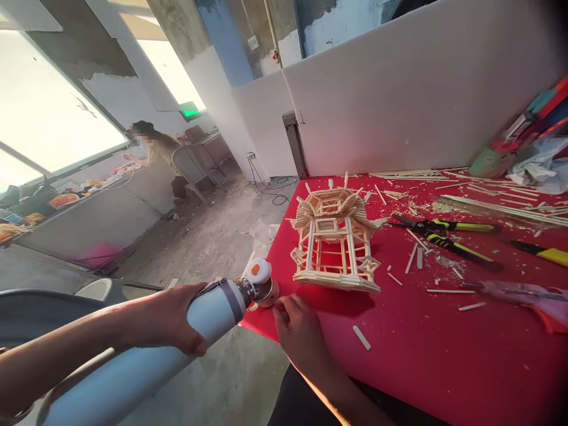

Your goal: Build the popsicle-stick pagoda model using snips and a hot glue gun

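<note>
My left hand (175, 313) is wrapped round a large pale-blue vacuum flask (217, 316), tilted with its steel neck pointing right. A white round lid with an orange centre (259, 270) hangs open at the neck. Just below the neck, a small cup (270, 296) stands at the left edge of the red table, partly hidden by the lid. My right hand (302, 331) is closed, its fingertips and thumb against the cup's right side. Whether liquid is flowing cannot be made out. A pagoda-like model of wooden sticks (335, 236) stands just beyond my right hand.
On the red table (421, 367) lie pliers (457, 236), a yellow-handled knife (545, 253), a glue gun (519, 293) and loose sticks (417, 176). A green bottle (490, 155) stands at back right. A grey chair (57, 302) is at left; another person (160, 151) sits far off.
</note>
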Motion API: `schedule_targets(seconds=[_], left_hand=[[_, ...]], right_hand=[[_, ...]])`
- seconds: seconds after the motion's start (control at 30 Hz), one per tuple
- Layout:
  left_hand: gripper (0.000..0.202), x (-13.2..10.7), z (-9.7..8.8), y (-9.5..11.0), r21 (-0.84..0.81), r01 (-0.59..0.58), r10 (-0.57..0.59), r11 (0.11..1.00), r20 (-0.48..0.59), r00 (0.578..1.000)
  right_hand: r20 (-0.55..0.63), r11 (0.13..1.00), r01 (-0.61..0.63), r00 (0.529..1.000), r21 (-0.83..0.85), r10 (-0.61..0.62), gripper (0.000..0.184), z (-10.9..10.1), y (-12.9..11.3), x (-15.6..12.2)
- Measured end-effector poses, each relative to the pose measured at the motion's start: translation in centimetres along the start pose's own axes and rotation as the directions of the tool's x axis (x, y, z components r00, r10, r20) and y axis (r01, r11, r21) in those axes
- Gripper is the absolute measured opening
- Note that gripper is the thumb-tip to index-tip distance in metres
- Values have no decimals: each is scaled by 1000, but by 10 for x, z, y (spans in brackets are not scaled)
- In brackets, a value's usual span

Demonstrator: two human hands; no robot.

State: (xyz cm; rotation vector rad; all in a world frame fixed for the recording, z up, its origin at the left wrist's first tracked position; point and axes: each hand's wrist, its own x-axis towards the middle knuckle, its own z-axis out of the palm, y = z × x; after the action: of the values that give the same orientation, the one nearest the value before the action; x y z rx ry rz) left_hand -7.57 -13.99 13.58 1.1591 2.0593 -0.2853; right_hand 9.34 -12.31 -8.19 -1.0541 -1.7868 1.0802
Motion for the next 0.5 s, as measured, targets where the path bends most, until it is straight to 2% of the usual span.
schedule_targets(seconds=[0.1,0.3,0.5], left_hand=[[71,-1,-2,3,-13,24,-24,1000,21,999],[67,1,-6,8,-28,0,2,1000,65,998],[70,3,-11,6,-19,-16,17,1000,54,998]], right_hand=[[8,1000,10,1000,1,-10,13,0,0,-1],[17,999,31,999,-15,-30,15,-2,-1,-1],[5,998,44,999,-50,-44,17,-1,-1,-1]])
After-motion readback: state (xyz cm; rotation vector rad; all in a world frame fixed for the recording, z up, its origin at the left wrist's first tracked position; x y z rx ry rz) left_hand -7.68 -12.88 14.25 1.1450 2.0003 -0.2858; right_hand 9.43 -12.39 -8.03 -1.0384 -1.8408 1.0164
